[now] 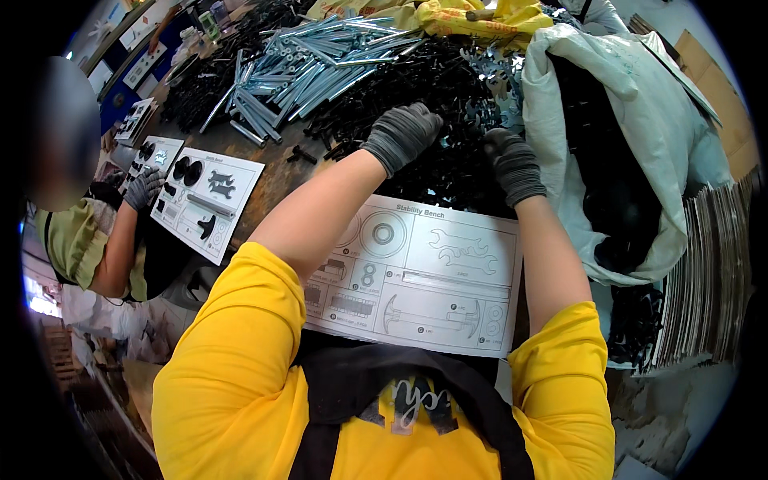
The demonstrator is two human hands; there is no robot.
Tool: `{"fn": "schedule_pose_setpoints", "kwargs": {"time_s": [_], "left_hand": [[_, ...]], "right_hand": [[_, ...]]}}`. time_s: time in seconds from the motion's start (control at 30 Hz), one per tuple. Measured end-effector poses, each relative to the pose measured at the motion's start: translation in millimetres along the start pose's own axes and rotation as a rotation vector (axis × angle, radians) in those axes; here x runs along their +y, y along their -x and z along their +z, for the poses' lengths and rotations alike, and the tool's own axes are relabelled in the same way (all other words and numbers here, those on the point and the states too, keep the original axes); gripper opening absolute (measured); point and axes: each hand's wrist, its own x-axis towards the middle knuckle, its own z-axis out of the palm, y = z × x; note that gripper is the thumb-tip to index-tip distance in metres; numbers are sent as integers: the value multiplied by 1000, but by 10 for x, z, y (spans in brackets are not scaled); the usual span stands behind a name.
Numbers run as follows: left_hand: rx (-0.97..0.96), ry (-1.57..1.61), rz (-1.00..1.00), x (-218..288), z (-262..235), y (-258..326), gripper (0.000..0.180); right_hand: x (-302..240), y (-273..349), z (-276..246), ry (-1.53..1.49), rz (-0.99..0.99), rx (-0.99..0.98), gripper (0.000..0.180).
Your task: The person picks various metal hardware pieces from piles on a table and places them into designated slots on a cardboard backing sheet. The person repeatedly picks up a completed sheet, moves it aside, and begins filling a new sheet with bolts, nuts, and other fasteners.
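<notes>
My left hand, in a grey knitted glove, is over a heap of small black parts, its fingers curled at the pile. My right hand, gloved alike, is closed at the right side of the same heap, near silvery flat wrenches. Whatever either hand grips is hidden by the fingers and the dark parts. Below both hands, in front of my chest, lies a white printed sheet with outline drawings of wrenches, rings, a bar and other parts.
Silvery metal tubes are heaped at the back. An open white sack with black parts stands at the right, beside stacked cardboard. At the left, a co-worker's gloved hand is by another sheet bearing black and silver parts. Yellow sacks lie behind.
</notes>
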Motion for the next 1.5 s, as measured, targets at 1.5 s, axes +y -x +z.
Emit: {"fn": "schedule_pose_setpoints", "kwargs": {"time_s": [1.5], "left_hand": [[-94,546,-471,-11,-890,2919,17]], "right_hand": [[-2402,1623,256,-325,-602,-411,21]]}}
